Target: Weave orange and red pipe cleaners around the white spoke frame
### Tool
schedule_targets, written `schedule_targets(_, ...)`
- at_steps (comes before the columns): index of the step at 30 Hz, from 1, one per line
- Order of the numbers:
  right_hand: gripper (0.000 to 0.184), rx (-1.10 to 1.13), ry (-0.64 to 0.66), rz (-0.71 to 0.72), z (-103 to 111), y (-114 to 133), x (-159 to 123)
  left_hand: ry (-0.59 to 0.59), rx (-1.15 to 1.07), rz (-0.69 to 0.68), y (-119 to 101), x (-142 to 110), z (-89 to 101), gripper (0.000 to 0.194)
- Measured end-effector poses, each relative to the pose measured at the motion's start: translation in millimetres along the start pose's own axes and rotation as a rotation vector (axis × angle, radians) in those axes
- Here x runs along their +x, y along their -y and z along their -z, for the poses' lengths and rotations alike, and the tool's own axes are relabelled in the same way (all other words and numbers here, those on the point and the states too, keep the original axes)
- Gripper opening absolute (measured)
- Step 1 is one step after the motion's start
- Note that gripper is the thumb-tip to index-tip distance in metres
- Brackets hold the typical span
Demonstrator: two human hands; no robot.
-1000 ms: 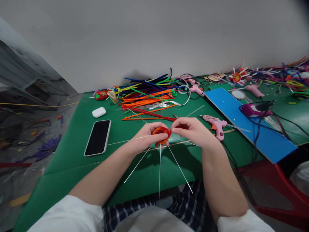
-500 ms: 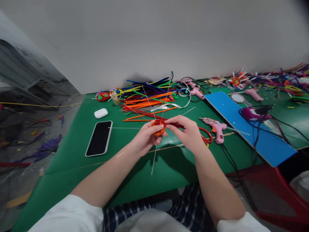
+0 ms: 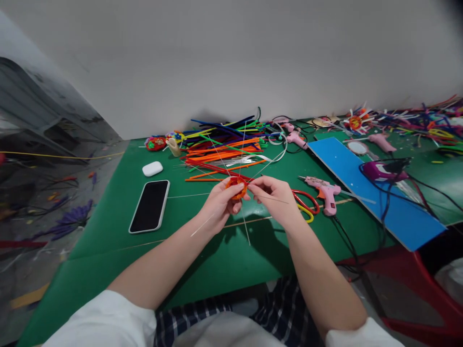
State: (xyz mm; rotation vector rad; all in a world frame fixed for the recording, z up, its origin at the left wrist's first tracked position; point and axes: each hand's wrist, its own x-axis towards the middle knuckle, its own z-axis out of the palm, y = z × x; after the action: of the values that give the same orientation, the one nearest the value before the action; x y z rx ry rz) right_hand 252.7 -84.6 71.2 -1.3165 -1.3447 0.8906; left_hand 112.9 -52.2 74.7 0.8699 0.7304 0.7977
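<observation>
A small round orange-red piece point(image 3: 237, 187), apparently wound from fuzzy pipe cleaner, has thin pale wires sticking out on all sides like spokes. My left hand point(image 3: 220, 200) grips it, thumb on top and fingers curled beneath. At its right edge the thumb and fingertips of my right hand point(image 3: 269, 193) are pinched together; the bit between them is too small to make out. One wire crosses over the back of my right hand. Behind both hands lies a pile of pipe cleaners point(image 3: 224, 149), orange, red, blue, yellow and green.
On the green table point(image 3: 202, 270) a phone point(image 3: 149, 207) and a white earbud case point(image 3: 152, 168) lie left. To the right are scissors with red and yellow handles point(image 3: 307, 202), a pink glue gun point(image 3: 327, 193), a blue board point(image 3: 376, 188) and a purple corded tool point(image 3: 383, 170).
The round piece has turned in my left hand, so its wires point in new directions. My right hand has shifted slightly, and a wire now lies across it.
</observation>
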Motion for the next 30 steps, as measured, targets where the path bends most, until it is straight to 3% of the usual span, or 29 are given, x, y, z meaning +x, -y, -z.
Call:
schedule_targets(12, 0.012, 0.044, -0.003, 0.07, -4.3, 9.5, -6.7, -0.065, 0.074, -0.161, 0.9, -2.3, -0.2, 0.02)
schedule_targets(23, 0.016, 0.19, -0.007, 0.011, -12.3, 2.5, -8.3, -0.14, 0.073, -0.255, 2.8, 1.7, 2.3, 0.02)
schedule_targets(30, 0.022, 0.147, -0.043, -0.003, -16.8, 10.6, -10.2, -0.172, 0.114, -0.347, 6.1, 3.6, 3.5, 0.021)
